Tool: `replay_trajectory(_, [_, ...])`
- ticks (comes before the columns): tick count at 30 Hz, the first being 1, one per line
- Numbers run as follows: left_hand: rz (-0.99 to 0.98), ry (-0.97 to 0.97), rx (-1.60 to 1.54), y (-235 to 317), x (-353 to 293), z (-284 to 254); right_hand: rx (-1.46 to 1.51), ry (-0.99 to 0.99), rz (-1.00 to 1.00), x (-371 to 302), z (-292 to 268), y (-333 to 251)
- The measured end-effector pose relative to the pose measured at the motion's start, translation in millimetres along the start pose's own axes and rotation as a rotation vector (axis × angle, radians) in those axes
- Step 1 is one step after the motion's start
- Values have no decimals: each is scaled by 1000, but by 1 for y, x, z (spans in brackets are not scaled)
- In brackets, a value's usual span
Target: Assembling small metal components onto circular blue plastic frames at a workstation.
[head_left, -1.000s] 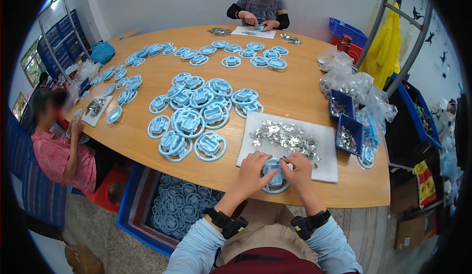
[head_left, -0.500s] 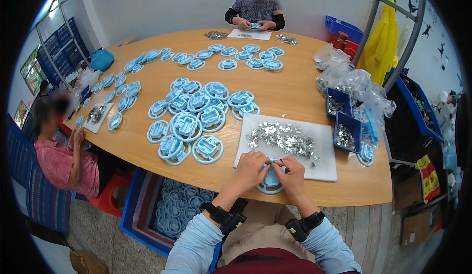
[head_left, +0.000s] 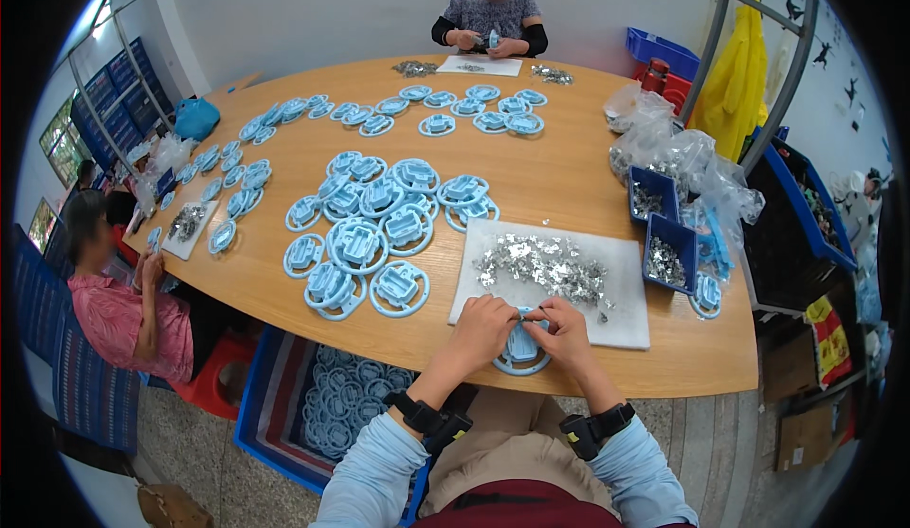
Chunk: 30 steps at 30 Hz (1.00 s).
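Observation:
A round light-blue plastic part (head_left: 520, 348) lies at the table's near edge, in front of me. My left hand (head_left: 484, 326) is closed on its far left side, fingertips at the top of the rim. My right hand (head_left: 561, 330) comes in from the other side, thumb and forefinger pinched together at the same spot; whatever they hold is too small to make out. Just beyond both hands, a heap of small shiny metal pieces (head_left: 555, 264) is spread on a white foam sheet (head_left: 621, 329).
Several like blue parts (head_left: 360, 244) are piled to my left. Two dark-blue trays (head_left: 671, 253) of metal bits and clear plastic bags (head_left: 701, 172) stand at right. A blue crate (head_left: 275, 462) of parts sits below the edge. Co-workers sit across (head_left: 493, 21) and at left (head_left: 128, 310).
My right hand has lifted slightly and its fingers have shifted at the part's top; my left hand stays nearly in place. The person across has tilted a blue part upright.

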State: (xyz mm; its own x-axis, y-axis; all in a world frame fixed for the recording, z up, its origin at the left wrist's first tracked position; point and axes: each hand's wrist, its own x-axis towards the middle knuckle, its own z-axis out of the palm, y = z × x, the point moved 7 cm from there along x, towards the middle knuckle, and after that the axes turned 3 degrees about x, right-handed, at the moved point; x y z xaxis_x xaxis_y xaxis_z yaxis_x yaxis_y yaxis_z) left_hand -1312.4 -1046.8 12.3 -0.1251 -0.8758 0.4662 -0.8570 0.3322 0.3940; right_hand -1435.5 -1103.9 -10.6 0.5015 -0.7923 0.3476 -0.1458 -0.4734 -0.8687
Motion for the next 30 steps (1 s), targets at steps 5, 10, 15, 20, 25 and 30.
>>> replay_trajectory(5, [-25, 18, 15, 1, -6, 2, -318, 30, -227, -3, 1, -22])
replay_trajectory(10, [39, 95, 137, 18, -22, -2, -550, -31, -195, -8, 13, -33])
replay_trajectory(15, [91, 100, 201, 27, -26, -1, -545, -1, -212, -10, 11, -32])
replay_trajectory(20, [99, 107, 204, 25, -27, 2, -655, -34, -261, -10, 17, -31])
replay_trajectory(25, [78, 76, 197, 25, -25, 0, -653, -45, -282, -9, 17, -33])
replay_trajectory(30, [68, 55, 158, 23, -25, 2, -654, -53, -283, -12, 19, -32])
